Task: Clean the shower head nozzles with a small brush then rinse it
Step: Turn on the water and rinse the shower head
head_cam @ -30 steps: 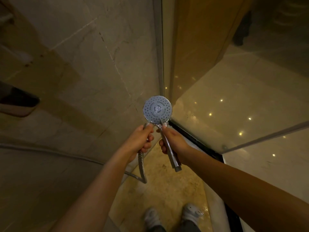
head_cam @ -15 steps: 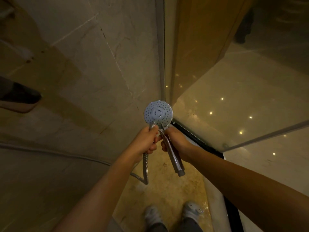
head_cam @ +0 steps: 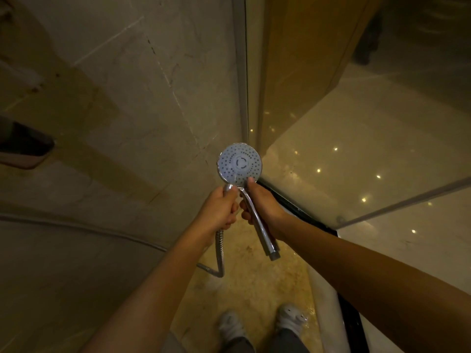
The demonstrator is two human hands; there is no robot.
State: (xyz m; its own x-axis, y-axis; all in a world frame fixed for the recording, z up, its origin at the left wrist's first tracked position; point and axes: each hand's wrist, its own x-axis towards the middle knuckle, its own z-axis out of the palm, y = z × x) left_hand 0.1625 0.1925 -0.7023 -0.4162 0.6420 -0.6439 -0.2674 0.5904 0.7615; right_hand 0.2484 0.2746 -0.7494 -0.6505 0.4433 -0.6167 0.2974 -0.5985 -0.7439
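A person is standing in a dim shower stall, looking down. The tiled wall is filling the left and centre of the view, its pale slabs crossed by thin joints and a darker brownish patch. The floor below is showing as mottled yellow stone, and two light shoes are standing on it near the bottom edge. On the right a glass panel is rising from a black threshold strip, meeting the wall at a metal frame; small points of light are glinting in the glass. A dark object is jutting in at the left edge; what it is cannot be told. The shower head is being held up in mid-air near the corner where wall and glass meet, its round nozzle face turned toward the camera. The right hand is keeping its grip curled round the upper part of the handle, thumb pressing on the lower rim of the face, while the handle's bare lower end is hanging free. The left hand, just beside it, is closing its grip round the end of the metal hose, which is drooping toward the floor and bending away left. The hands are working close to the glass, with more open room lying toward the wall side.
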